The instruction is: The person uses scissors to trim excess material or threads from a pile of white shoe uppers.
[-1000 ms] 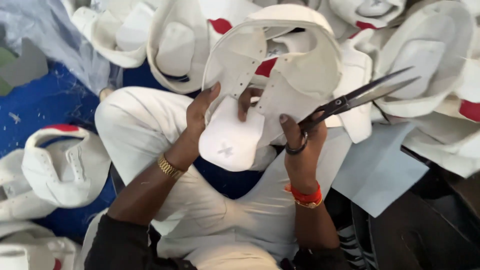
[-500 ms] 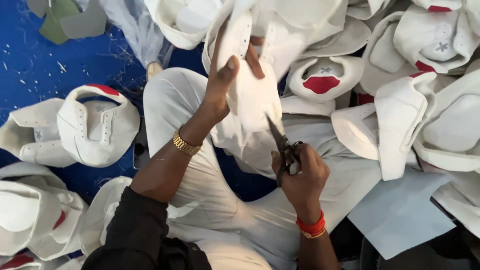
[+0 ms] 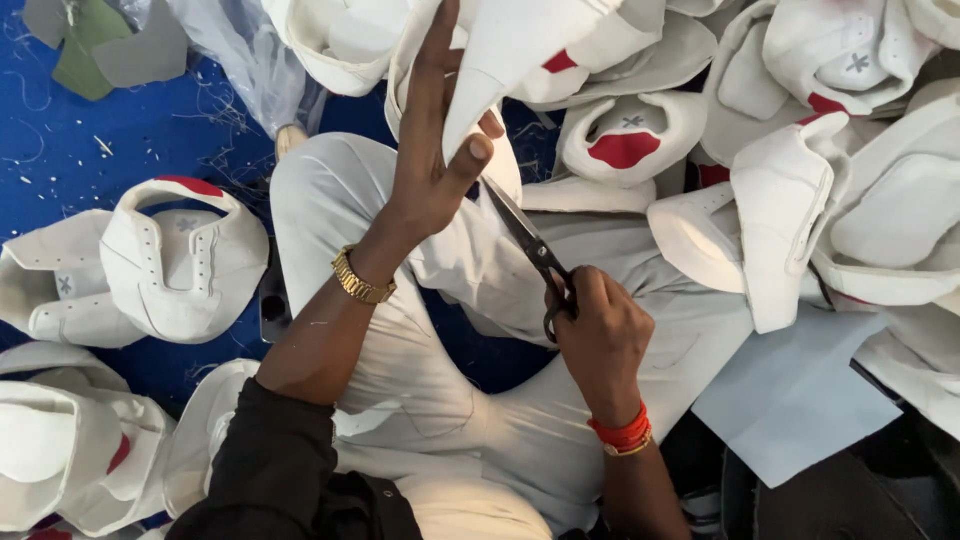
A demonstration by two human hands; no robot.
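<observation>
My left hand [image 3: 432, 165] is raised near the top middle of the head view, gripping a white shoe upper [image 3: 520, 45] between thumb and fingers. A gold watch sits on that wrist. My right hand [image 3: 600, 335] is lower, over my lap, closed in the handles of dark metal scissors [image 3: 530, 245]. The blades point up and left, with their tips at the lower edge of the held shoe upper, just under my left thumb. I sit cross-legged in white trousers [image 3: 440, 400] on a blue floor.
White shoe uppers with red patches are piled at top right [image 3: 800, 150] and lie on the left [image 3: 180, 260] and bottom left [image 3: 60, 450]. A pale blue sheet [image 3: 800, 400] lies at right. Thread scraps litter the blue floor [image 3: 90, 140].
The left hand has lifted the shoe upper higher and turned it. The scissors swung from pointing right to pointing up-left and now meet the upper's lower edge.
</observation>
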